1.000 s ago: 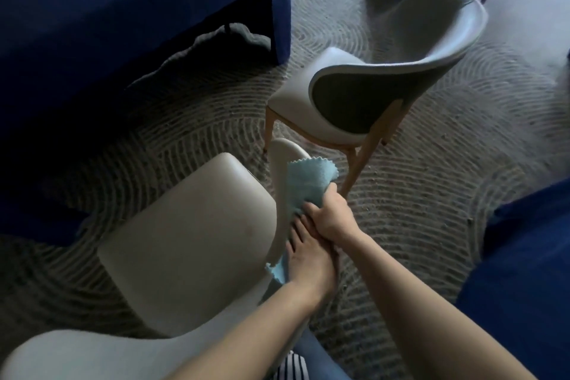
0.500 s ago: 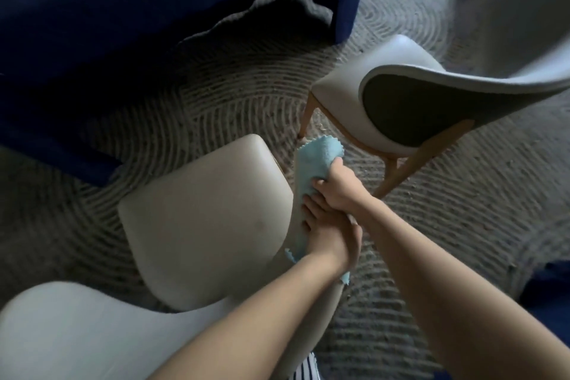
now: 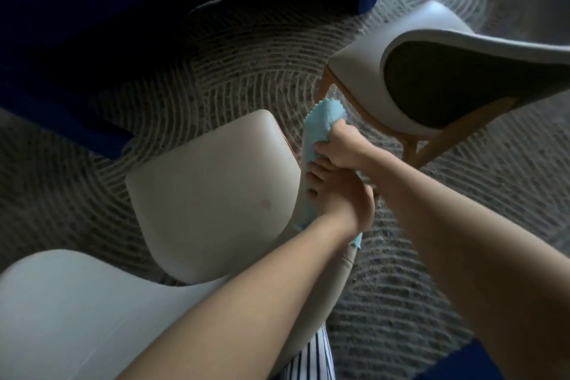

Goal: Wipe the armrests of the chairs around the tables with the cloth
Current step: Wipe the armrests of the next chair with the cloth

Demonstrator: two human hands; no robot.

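Item 1, near chair: pale padded seat at centre of view, curved backrest at 7 o'clock of the seat. Its right armrest runs along the seat's 3 o'clock edge and points toward 12 o'clock.

Item 2, cloth: light blue, zigzag-cut hem. Laid lengthwise over the forward run of the right armrest and wrapped over its tip. One corner hangs free on the outer side of the armrest, at 6 o'clock of the left hand.

Item 3, right hand: at the forward end of the armrest, 1 o'clock of the seat. Fingers and thumb curled round the covered tip, clamped on the cloth.

Item 4, left hand: at 6 o'clock of the right hand, touching it. Palm down across the armrest, fingers bent over the inner edge, gripping the cloth against the padding.

Both forearms bare, entering from 7 o'clock and 4 o'clock of the view.

Surroundings:
- second chair at 2 o'clock: pale shell, dark back panel, wooden legs near the right hand at its 3 o'clock.
- dark blue table drape from 9 to 12 o'clock.
- carpet with curved line pattern underneath.
- striped fabric at 6 o'clock, bottom edge.
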